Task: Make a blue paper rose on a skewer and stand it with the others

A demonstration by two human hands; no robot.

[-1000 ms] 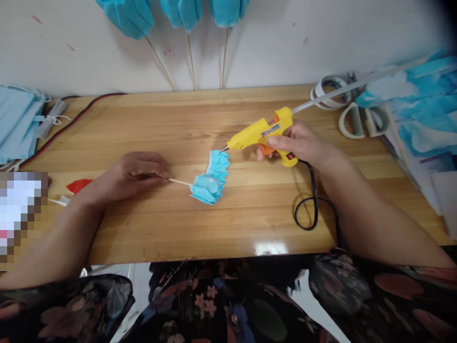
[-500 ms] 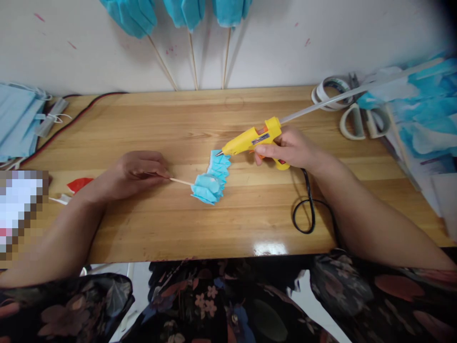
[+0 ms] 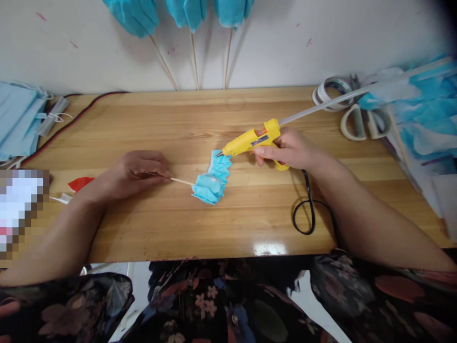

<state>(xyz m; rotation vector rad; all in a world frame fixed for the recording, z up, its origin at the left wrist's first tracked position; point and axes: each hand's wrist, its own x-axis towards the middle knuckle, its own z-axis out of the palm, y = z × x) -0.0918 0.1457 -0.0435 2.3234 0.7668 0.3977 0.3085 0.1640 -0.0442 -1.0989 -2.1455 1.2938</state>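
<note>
My left hand [image 3: 146, 170] pinches a thin wooden stick [image 3: 183, 181] that points to the right. A pleated light-blue strip [image 3: 220, 166] is wound round the stick's far end, and its loose tail reaches up and away over the table. In my right hand [image 3: 289, 150] is a yellow hot glue gun [image 3: 250, 143], gripped by the handle. Its metal nozzle is at the top end of the blue strip; I cannot tell whether it touches. A long clear glue stick [image 3: 321, 105] sticks out of the gun's back.
Three blue bunches on sticks [image 3: 185, 14] lean on the wall. White-handled scissors [image 3: 364, 123], tape rolls [image 3: 332, 90] and blue fabric pieces [image 3: 428, 109] lie right. Folded blue masks [image 3: 17, 119] and a red piece [image 3: 80, 184] lie left. The gun's black cord [image 3: 309, 200] loops below my right hand.
Very little differs. The view has shifted slightly, and the glue gun stays at the top of the blue strip while my left hand keeps the stick in place.
</note>
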